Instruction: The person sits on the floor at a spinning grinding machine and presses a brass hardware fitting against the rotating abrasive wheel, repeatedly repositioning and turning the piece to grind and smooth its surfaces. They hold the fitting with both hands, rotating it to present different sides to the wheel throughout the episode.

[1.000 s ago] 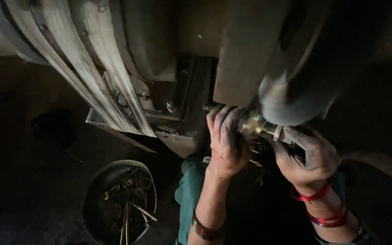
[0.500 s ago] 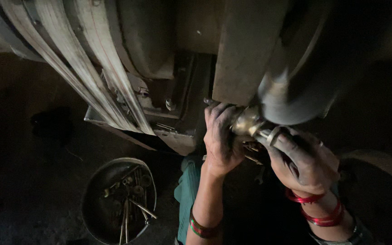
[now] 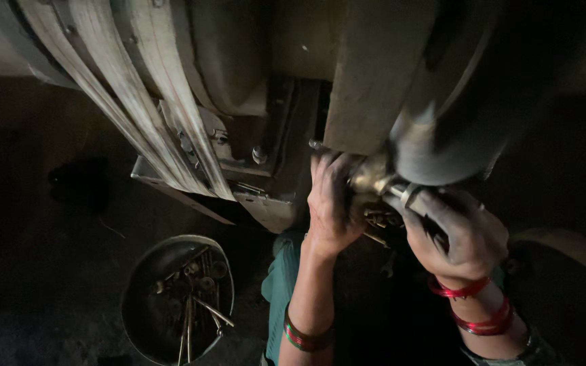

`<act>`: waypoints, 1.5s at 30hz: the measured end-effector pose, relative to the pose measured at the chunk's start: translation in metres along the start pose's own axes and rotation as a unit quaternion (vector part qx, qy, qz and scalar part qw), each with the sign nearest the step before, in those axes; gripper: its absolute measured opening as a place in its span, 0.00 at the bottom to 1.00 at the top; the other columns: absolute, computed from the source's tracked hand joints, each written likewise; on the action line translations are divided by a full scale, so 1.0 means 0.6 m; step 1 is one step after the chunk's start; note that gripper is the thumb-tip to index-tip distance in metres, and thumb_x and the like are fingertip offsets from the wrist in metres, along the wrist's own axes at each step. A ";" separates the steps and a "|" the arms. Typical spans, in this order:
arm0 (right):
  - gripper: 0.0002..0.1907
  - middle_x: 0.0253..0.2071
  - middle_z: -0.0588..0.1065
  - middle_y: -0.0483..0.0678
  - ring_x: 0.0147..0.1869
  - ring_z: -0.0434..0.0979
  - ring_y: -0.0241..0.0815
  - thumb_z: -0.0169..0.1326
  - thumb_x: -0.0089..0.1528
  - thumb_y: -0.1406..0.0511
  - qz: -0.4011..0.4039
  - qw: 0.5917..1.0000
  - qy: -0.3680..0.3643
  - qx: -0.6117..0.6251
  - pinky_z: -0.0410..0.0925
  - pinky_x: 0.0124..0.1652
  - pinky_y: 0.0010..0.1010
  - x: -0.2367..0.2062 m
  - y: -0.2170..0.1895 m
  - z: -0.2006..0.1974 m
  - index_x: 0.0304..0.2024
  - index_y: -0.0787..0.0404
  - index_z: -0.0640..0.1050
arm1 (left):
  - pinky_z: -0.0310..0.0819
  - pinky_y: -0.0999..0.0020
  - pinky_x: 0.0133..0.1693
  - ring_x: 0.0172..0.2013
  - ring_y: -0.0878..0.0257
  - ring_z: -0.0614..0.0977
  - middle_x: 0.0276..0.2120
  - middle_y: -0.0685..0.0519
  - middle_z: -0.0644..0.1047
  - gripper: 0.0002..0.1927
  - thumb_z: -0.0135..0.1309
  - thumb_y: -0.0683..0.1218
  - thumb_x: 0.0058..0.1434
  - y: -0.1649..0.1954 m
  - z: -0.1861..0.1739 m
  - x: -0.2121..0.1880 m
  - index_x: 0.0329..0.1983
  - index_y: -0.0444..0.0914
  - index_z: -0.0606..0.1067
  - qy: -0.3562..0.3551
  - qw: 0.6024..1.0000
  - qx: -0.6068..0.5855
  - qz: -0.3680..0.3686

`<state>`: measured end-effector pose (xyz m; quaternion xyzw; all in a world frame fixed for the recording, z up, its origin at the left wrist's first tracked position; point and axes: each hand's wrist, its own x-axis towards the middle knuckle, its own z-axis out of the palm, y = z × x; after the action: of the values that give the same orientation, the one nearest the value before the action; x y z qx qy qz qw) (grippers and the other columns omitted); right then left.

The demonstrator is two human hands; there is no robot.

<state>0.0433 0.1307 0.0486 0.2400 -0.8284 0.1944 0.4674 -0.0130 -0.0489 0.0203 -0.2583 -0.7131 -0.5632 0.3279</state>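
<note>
Here, both hands work at a brass fitting [image 3: 369,177] under a large grey machine [image 3: 367,74], seen from above in dim light. The left hand [image 3: 329,203] is raised with its palm toward the machine; its fingers [image 3: 325,166] curl against the near side of the fitting and the machine's lower edge, touching both. Whether they fully close around the fitting cannot be told, as the thumb side is hidden. The right hand [image 3: 461,234], dark with grease, is clenched around a short metal part [image 3: 401,194] that sticks out of the fitting toward the right; only the part's bright end shows between the hand and the fitting. The fitting sits at the machine's bottom edge, just below a dark round housing [image 3: 456,108], between the two hands. A few small brass pieces [image 3: 378,220] lie in shadow just under the fitting, between the wrists.

The left forearm carries a red and green bangle [image 3: 304,337]; the right wrist carries red bangles [image 3: 473,305]. A teal sleeve or garment [image 3: 281,291] shows beside the left forearm.

At the machine's left, pale flat belts [image 3: 137,102] run slantwise down to a bolted bracket [image 3: 239,156]. On the dark floor [image 3: 35,285], well apart from the hands at lower left, stands a round metal bowl [image 3: 145,271] holding bolts and rods [image 3: 194,305].
</note>
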 end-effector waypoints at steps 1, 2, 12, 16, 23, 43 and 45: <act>0.26 0.52 0.78 0.60 0.51 0.85 0.54 0.71 0.64 0.68 -0.006 1.000 0.001 -0.007 0.80 0.44 0.33 -0.002 -0.003 -0.002 0.61 0.61 0.74 | 0.71 0.48 0.60 0.55 0.36 0.76 0.53 0.37 0.74 0.23 0.56 0.39 0.60 0.003 -0.003 0.001 0.59 0.31 0.68 0.004 1.000 -0.005 0.007; 0.26 0.53 0.77 0.62 0.52 0.85 0.54 0.71 0.65 0.68 -0.012 1.000 0.002 -0.015 0.80 0.44 0.32 -0.003 -0.007 -0.004 0.61 0.61 0.73 | 0.71 0.49 0.59 0.55 0.37 0.76 0.53 0.38 0.74 0.23 0.55 0.39 0.60 0.006 -0.006 0.001 0.59 0.31 0.68 0.007 1.000 -0.011 0.014; 0.24 0.54 0.77 0.61 0.54 0.84 0.54 0.71 0.63 0.70 -0.034 0.999 0.021 -0.019 0.81 0.46 0.35 0.011 -0.005 -0.001 0.59 0.62 0.74 | 0.70 0.51 0.60 0.56 0.39 0.76 0.53 0.39 0.74 0.25 0.62 0.41 0.60 0.004 -0.001 0.002 0.58 0.31 0.69 0.010 1.000 -0.025 0.006; 0.24 0.51 0.78 0.60 0.53 0.84 0.57 0.70 0.62 0.71 -0.026 0.999 0.029 -0.015 0.82 0.47 0.40 0.011 0.003 0.004 0.57 0.63 0.74 | 0.71 0.51 0.60 0.56 0.38 0.76 0.54 0.39 0.74 0.25 0.62 0.41 0.61 0.005 0.003 0.003 0.59 0.31 0.69 0.011 1.000 -0.021 -0.012; 0.27 0.50 0.77 0.59 0.51 0.83 0.53 0.70 0.62 0.71 -0.029 0.999 0.013 -0.009 0.80 0.46 0.36 -0.003 0.002 -0.003 0.60 0.59 0.73 | 0.69 0.46 0.62 0.54 0.41 0.78 0.51 0.40 0.76 0.22 0.54 0.37 0.58 0.009 0.000 0.008 0.57 0.32 0.67 0.037 0.998 -0.036 0.041; 0.23 0.50 0.78 0.54 0.51 0.85 0.54 0.72 0.61 0.72 -0.010 0.999 0.030 -0.003 0.81 0.49 0.38 -0.004 0.012 0.008 0.55 0.62 0.76 | 0.68 0.46 0.61 0.57 0.39 0.75 0.54 0.40 0.73 0.25 0.56 0.39 0.60 -0.007 0.010 -0.008 0.61 0.30 0.67 0.003 1.000 0.001 0.023; 0.21 0.50 0.79 0.56 0.51 0.85 0.54 0.71 0.61 0.72 0.003 1.000 0.026 0.000 0.81 0.49 0.38 -0.007 0.013 0.008 0.53 0.62 0.77 | 0.67 0.45 0.62 0.58 0.38 0.75 0.54 0.39 0.73 0.27 0.60 0.41 0.63 -0.009 0.009 -0.008 0.62 0.30 0.65 -0.008 1.000 -0.004 0.022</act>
<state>0.0375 0.1356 0.0417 0.2324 -0.8167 0.2016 0.4882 -0.0151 -0.0447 0.0124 -0.2798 -0.7073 -0.5570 0.3334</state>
